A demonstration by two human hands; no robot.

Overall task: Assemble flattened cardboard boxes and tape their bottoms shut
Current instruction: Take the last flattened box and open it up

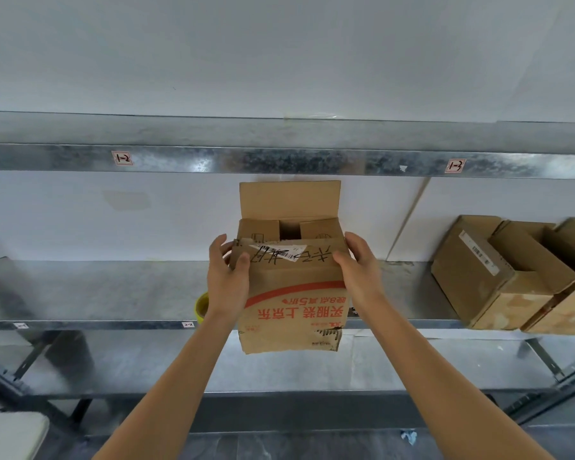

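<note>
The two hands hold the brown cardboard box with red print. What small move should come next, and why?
Probably fold the far flap down. It stands upright, while the two small side flaps and the near flap already lie folded in, so the brown cardboard box with red print is not closed for taping. The left hand and right hand grip its sides.

White wall [279, 54] behind galvanized metal shelving [213, 159], grey floor [312, 448]
</note>
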